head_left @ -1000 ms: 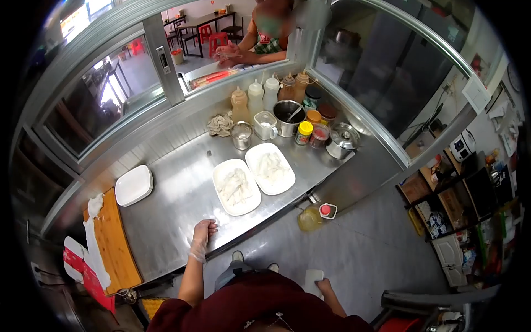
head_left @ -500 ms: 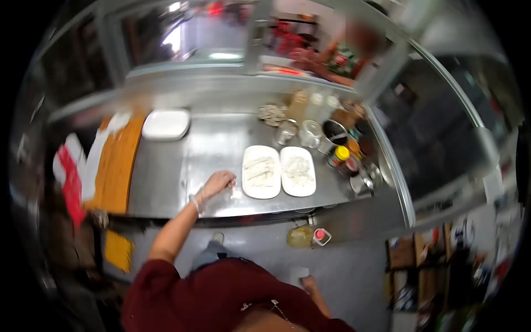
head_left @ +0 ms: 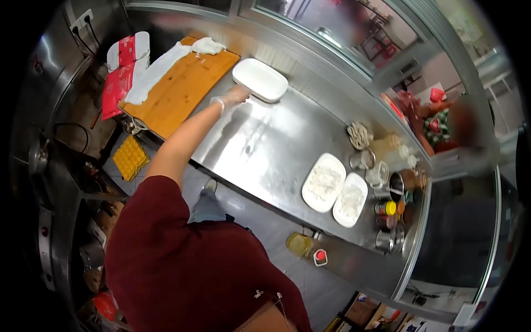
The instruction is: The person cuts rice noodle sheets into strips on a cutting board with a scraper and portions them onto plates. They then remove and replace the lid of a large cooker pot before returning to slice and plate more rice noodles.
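My left hand (head_left: 239,94), in a thin clear plastic glove, is at the near left corner of an oblong white tray (head_left: 260,77). Its fingers are closed at the tray's rim, and the fingertips are partly hidden. This tray lies on the steel counter (head_left: 260,149) beside a wooden board (head_left: 185,88). Farther right, two white dishes stand side by side: the left dish (head_left: 308,191) and the right dish (head_left: 347,220) each hold pale, whitish food. My right hand is out of view.
White cloth (head_left: 160,69) lies along the board, beside red-and-white packaging (head_left: 119,83). Bottles, jars and a metal cup (head_left: 362,159) crowd the counter's right end. Below are yellow egg trays (head_left: 131,157) and a red-capped jug (head_left: 320,257). Another person (head_left: 440,127) is beyond the window.
My left hand has moved from beside the two food dishes, leftward and away from me, to the white tray. The camera view has turned left.
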